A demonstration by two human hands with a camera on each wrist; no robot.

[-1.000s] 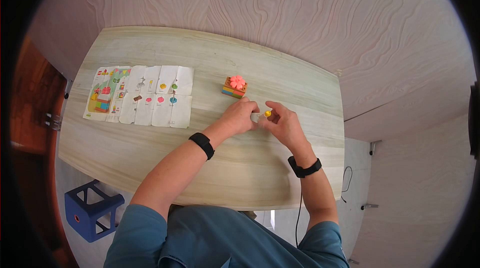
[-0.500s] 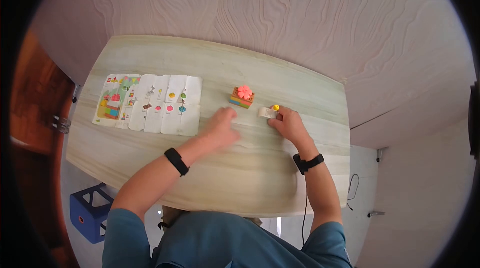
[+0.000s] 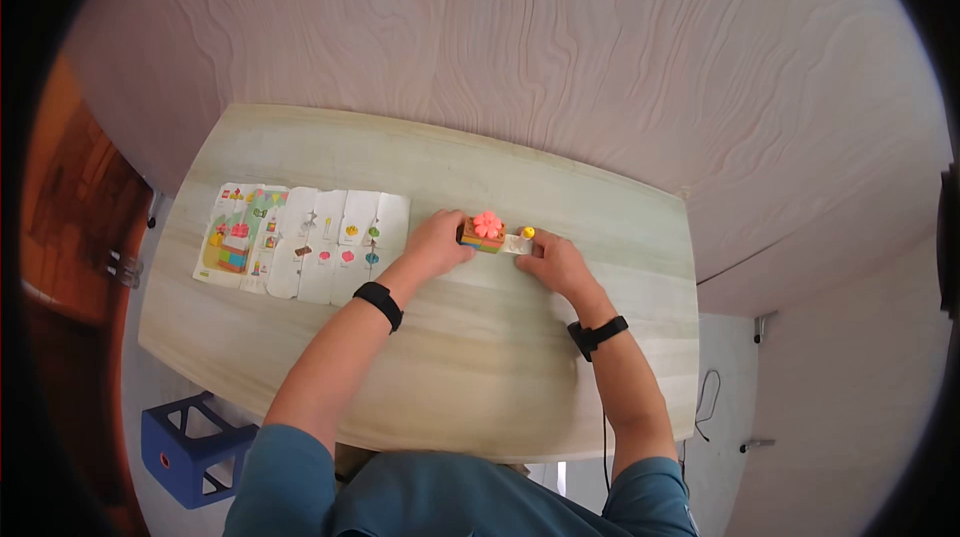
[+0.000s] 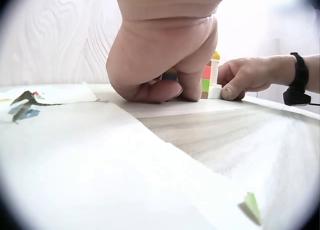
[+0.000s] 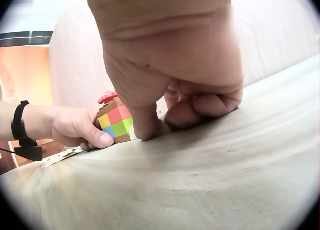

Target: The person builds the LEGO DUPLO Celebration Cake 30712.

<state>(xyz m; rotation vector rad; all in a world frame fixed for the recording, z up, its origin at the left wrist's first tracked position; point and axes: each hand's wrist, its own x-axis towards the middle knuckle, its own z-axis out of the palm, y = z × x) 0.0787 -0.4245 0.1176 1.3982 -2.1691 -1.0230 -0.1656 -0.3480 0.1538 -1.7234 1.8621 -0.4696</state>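
Observation:
A small toy-brick stack (image 3: 484, 241) with a pink flower piece (image 3: 488, 225) on top stands on the table. Red, yellow, green and blue bricks (image 5: 120, 121) show between brown layers. My left hand (image 3: 437, 242) grips the stack from its left side, thumb low along the near face. Against the stack's right end lies a white brick piece (image 3: 517, 245) bearing an upright white candle (image 4: 214, 72) with a yellow top (image 3: 528, 233). My right hand (image 3: 562, 267) holds this white piece from the right, its fingers partly covering it.
An unfolded instruction sheet (image 3: 318, 282) with brick pictures lies left of my left hand. Each wrist wears a black band (image 3: 380, 304). A cable hangs from the right one. A blue stool (image 3: 195, 449) stands on the floor at the lower left. A pale wall panel (image 3: 480, 37) rises behind the table.
My left hand let go of the white piece, swung left, and took hold of the flower-topped stack. The white piece, still in my right hand, and the stack are now side by side.

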